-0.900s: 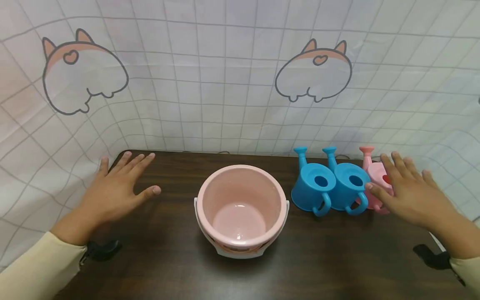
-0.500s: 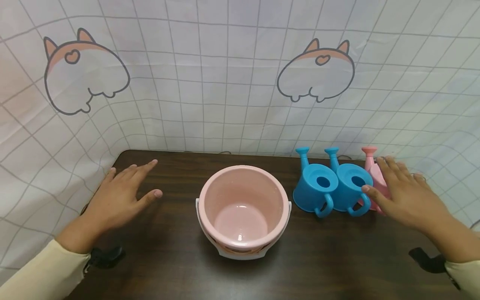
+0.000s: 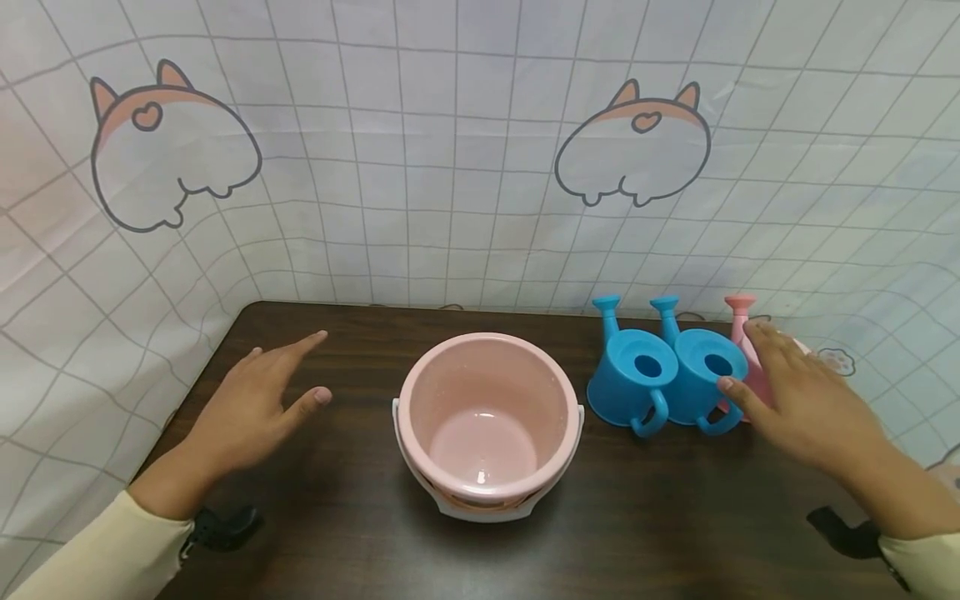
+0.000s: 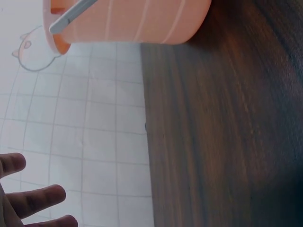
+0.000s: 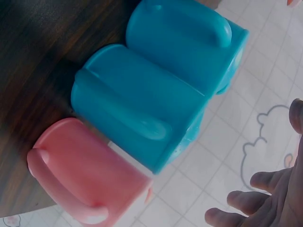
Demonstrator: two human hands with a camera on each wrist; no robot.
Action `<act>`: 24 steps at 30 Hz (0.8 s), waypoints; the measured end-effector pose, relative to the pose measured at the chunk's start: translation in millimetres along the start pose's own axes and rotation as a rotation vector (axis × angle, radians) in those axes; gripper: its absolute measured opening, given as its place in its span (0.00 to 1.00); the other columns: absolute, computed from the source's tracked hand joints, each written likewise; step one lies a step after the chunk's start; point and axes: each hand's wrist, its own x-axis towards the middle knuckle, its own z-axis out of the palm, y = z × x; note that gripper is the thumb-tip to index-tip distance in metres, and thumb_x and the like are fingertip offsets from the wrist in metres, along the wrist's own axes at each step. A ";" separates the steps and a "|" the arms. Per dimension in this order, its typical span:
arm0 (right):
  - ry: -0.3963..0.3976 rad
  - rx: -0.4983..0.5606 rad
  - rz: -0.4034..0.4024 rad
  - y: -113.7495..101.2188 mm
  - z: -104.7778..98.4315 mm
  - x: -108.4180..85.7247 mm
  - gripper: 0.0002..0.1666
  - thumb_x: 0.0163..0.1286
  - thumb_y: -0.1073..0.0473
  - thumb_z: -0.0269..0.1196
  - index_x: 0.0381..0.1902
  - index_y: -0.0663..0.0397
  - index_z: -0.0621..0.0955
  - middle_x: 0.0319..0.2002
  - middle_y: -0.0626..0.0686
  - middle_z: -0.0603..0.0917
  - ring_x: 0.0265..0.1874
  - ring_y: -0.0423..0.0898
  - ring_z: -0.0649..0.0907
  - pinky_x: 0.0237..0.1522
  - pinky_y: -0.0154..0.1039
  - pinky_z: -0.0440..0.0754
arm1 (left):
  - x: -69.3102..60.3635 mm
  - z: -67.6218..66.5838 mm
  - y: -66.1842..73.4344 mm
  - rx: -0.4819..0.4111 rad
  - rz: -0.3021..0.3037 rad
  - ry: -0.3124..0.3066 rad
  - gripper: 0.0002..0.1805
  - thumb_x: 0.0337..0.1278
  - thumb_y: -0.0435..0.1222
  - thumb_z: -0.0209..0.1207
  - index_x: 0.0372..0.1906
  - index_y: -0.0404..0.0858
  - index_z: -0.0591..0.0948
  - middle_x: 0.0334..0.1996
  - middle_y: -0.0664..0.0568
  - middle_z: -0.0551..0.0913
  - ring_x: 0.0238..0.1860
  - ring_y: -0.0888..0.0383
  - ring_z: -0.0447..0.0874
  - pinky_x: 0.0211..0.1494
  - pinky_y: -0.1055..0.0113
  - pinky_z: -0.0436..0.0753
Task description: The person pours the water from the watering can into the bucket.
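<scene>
A pink bucket (image 3: 487, 417) with a white handle stands upright in the middle of the dark wooden table. To its right, two blue watering cans (image 3: 633, 375) and a pink watering can (image 5: 85, 170) stand in a row. My left hand (image 3: 251, 412) hovers over the table's left side, fingers extended and thumb apart, holding nothing. My right hand (image 3: 813, 408) is held in the air at the right, its fingers extended, partly covering the pink watering can in the head view. In the right wrist view a gap shows between that hand and the cans.
A white grid-patterned cloth (image 3: 465, 167) with cartoon animal drawings hangs behind the table (image 3: 337, 533) and along its sides. The table's back edge meets the cloth. Black straps with cameras sit at both wrists.
Both hands have shifted slightly inward. Their fingers have turned from a flat spread to a more sideways pose. The bucket and the watering cans have stayed in place.
</scene>
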 end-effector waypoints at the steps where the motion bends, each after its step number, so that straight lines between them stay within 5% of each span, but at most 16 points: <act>1: 0.006 0.003 -0.006 -0.5 -0.2 -0.6 0.53 0.77 0.37 0.56 0.82 0.62 0.49 0.74 0.76 0.58 0.70 0.78 0.60 0.63 0.76 0.55 | -0.3 1.0 0.9 -0.006 0.002 -0.003 0.39 0.72 0.56 0.57 0.80 0.44 0.62 0.68 0.38 0.74 0.67 0.36 0.72 0.67 0.29 0.58; 11: 0.111 0.028 -0.034 -7.2 2.2 -6.9 0.45 0.77 0.43 0.58 0.79 0.61 0.57 0.69 0.74 0.68 0.54 0.78 0.77 0.41 0.75 0.76 | -2.1 11.0 13.2 -0.107 0.040 0.002 0.36 0.75 0.53 0.55 0.79 0.43 0.63 0.67 0.40 0.76 0.67 0.38 0.72 0.68 0.33 0.60; 24: 0.096 0.107 0.000 -15.5 8.1 -9.7 0.40 0.77 0.46 0.60 0.72 0.73 0.65 0.64 0.75 0.72 0.57 0.75 0.74 0.45 0.76 0.73 | 1.8 31.2 29.9 -0.275 0.101 0.004 0.38 0.71 0.53 0.60 0.79 0.45 0.63 0.69 0.45 0.74 0.69 0.44 0.71 0.65 0.40 0.69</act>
